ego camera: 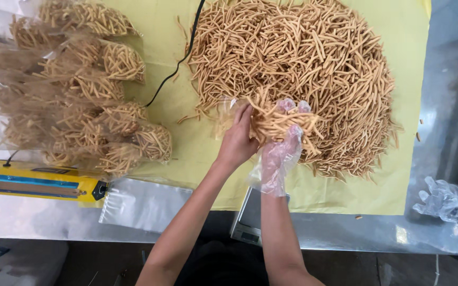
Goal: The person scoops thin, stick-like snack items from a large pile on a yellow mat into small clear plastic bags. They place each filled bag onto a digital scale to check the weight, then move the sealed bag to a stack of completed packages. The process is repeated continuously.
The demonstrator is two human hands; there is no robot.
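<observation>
A big heap of thin golden fried snack sticks [303, 58] lies on a yellow sheet [393, 180]. At its near edge my right hand [287, 140], in a loose clear plastic glove, is closed around a fistful of sticks [279, 119]. My bare left hand [237, 140] holds a clear plastic bag [226, 111] open right beside that fistful, and the sticks touch the bag's mouth.
Several filled clear bags of sticks [80, 90] are piled at the left. A yellow heat sealer [38, 182] with a black cable [178, 58] sits at the near left, beside empty clear bags [144, 204]. A small scale [247, 222] lies under my arms. A crumpled glove [443, 201] rests at the right.
</observation>
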